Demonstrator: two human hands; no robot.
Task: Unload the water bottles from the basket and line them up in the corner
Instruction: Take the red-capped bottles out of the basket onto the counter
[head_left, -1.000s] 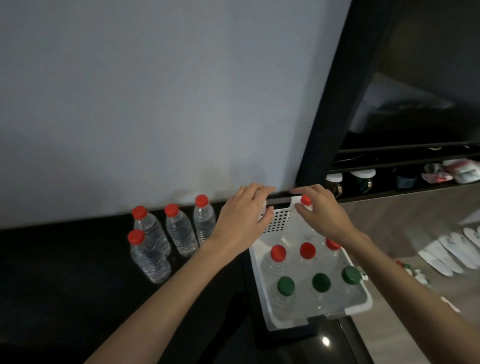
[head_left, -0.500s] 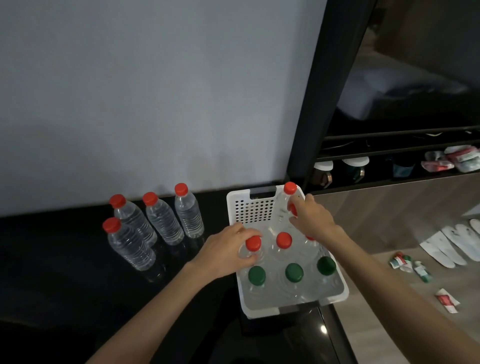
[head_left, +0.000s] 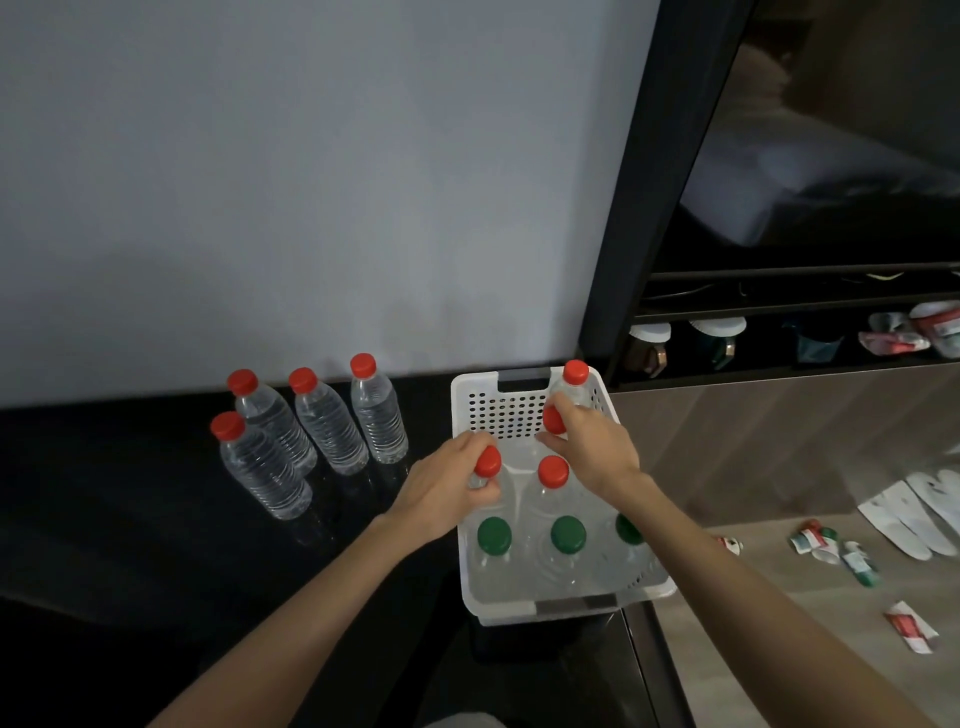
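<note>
The left hand (head_left: 441, 493) had its fingers and thumb curled round the neck of a clear plastic water bottle with a red cap (head_left: 488, 461) at the left side of the white perforated plastic basket (head_left: 511, 415), the cap showing above the knuckles. The right hand (head_left: 597, 447) was bent over the basket's far right part, fingertips pinched round the cap of a further red-capped bottle (head_left: 554, 422). Its body was hidden by the hand, so how far it stood clear of the basket could not be told. Just behind that hand, an upright red-capped bottle (head_left: 575, 382) stood in the basket's far right corner, and a middle red-capped bottle (head_left: 553, 475) stood between the 2 hands. 3 green-capped bottles (head_left: 568, 535) filled the near row, the rightmost partly covered by the right forearm. The basket sat at the right end of the glossy black worktop (head_left: 156, 545). To its left, 4 red-capped clear bottles (head_left: 330, 431) stood upright on the worktop by the grey wall (head_left: 311, 208). 3 of them stood in a row along the wall and 1 in front of the leftmost, close together and apart from the basket.
</note>
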